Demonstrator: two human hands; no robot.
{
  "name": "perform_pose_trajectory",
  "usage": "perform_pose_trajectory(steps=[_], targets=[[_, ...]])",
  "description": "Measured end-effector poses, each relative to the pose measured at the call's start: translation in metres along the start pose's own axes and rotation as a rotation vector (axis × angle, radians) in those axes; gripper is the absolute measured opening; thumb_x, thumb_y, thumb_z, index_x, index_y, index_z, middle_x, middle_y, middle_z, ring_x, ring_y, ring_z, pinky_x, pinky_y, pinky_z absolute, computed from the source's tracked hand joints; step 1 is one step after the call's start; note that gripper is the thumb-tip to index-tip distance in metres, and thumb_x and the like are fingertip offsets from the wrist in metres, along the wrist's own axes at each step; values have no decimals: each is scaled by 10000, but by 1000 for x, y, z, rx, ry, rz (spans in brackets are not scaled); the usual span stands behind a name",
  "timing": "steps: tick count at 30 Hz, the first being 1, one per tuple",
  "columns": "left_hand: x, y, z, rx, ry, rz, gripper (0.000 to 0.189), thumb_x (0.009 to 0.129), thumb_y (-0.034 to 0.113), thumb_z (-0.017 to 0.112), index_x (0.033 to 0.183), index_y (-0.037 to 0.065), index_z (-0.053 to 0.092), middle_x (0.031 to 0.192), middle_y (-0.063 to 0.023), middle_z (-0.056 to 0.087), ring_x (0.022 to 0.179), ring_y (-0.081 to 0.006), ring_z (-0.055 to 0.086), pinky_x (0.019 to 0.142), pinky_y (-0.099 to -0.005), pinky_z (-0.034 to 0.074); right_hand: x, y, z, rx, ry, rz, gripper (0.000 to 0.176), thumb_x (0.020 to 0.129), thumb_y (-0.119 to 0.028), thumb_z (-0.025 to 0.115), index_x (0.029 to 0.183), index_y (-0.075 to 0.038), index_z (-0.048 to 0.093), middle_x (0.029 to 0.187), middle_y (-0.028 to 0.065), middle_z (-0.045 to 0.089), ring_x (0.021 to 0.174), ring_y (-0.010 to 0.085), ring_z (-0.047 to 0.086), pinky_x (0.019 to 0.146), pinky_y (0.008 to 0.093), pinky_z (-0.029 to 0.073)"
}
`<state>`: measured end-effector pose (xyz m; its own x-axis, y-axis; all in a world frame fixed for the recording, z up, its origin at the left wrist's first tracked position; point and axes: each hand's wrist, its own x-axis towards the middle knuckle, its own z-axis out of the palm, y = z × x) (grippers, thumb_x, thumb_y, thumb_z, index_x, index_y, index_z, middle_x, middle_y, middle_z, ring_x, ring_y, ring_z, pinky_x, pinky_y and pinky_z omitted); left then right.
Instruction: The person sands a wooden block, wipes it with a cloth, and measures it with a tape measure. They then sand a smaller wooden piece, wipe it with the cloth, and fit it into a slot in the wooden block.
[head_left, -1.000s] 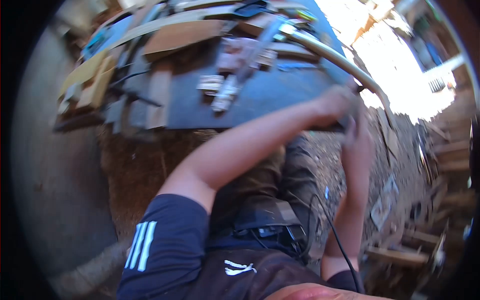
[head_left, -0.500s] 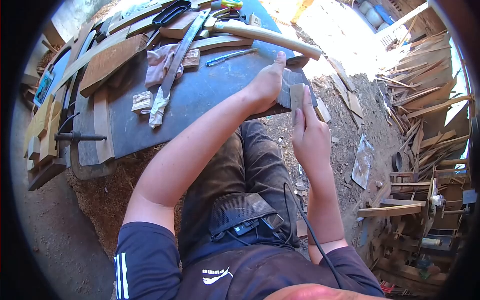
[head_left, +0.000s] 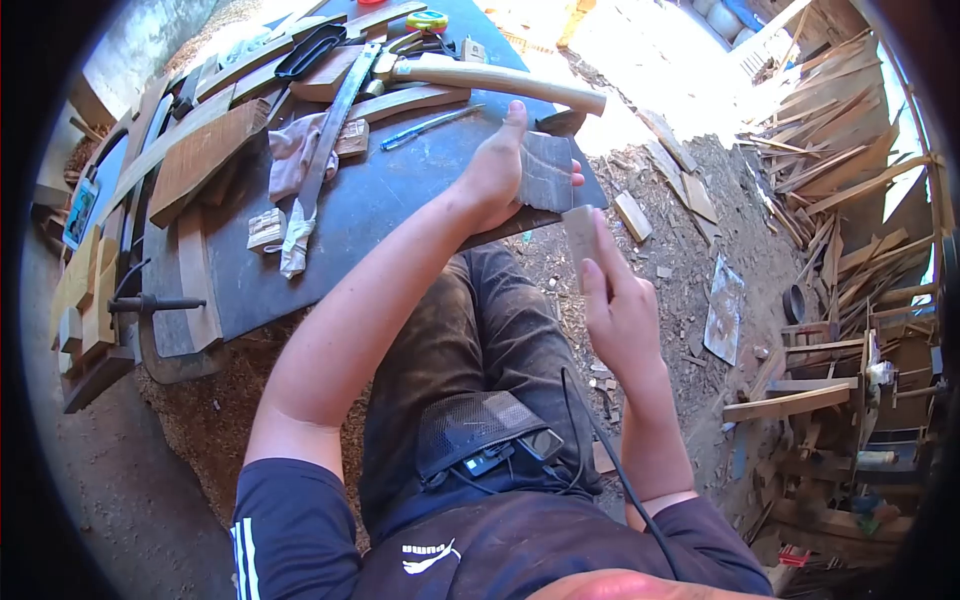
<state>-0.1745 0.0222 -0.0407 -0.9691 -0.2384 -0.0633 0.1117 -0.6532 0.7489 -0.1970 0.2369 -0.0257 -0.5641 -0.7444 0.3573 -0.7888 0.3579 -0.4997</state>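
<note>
My left hand grips a flat dark grey block over the table's near right corner. Its thumb points up along the left side, and fingertips show past the right edge. Pale lines run across the block's face; its material I cannot make out. Closed round a small light-brown wooden block, my right hand is just below and right of the grey block. The thumb and forefinger press along the wooden block's side. A narrow gap seems to separate the two blocks.
On the dark table lie a wooden-handled hammer, a pen, a long metal blade with a wrapped end, a cloth and several wood pieces. A clamp grips the left edge. Scrap wood is heaped at right.
My right hand has drawn back toward my body with the wooden block, exposing more of the grey block's face. The whole view has shifted slightly.
</note>
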Motion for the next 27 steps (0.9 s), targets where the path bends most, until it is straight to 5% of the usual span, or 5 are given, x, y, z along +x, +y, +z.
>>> perform_pose_trajectory(steps=[4,9,16,19,27], targets=[[1,-2,2,-17,-13,4,739,1057,603,214,1306,-23,518,1146,-218,654,1067,-314,674,981,-471,521,7,0,-14,205,3,135,398,990,-131,547,1371,-21,513,809,216,699,723,403,701,621,478,523],[-15,5,16,-5,11,42,703,1057,601,244,1369,30,508,1247,-167,635,1147,-300,632,1035,-455,477,51,-10,11,-89,238,-43,335,987,-190,540,1257,3,583,771,220,697,705,396,702,634,476,559],[-5,-2,-3,-57,-28,-35,885,985,736,227,1357,-28,475,1180,-190,625,1207,-331,601,1066,-471,460,58,-34,30,-254,112,-54,360,1006,-244,517,1314,-68,581,739,185,696,611,381,681,555,480,533],[1,0,-2,-24,62,33,968,952,779,221,1297,-88,475,1114,-229,634,1039,-369,679,975,-484,521,17,-33,36,-246,111,-112,381,986,-202,533,1333,-46,556,692,148,679,582,325,680,517,443,523],[-4,-1,-3,160,44,94,945,972,765,180,1182,-60,589,1083,-208,671,1045,-319,672,971,-457,518,77,-26,59,-195,151,-56,404,1032,-206,453,1423,-117,497,849,252,685,716,439,676,598,544,508]])
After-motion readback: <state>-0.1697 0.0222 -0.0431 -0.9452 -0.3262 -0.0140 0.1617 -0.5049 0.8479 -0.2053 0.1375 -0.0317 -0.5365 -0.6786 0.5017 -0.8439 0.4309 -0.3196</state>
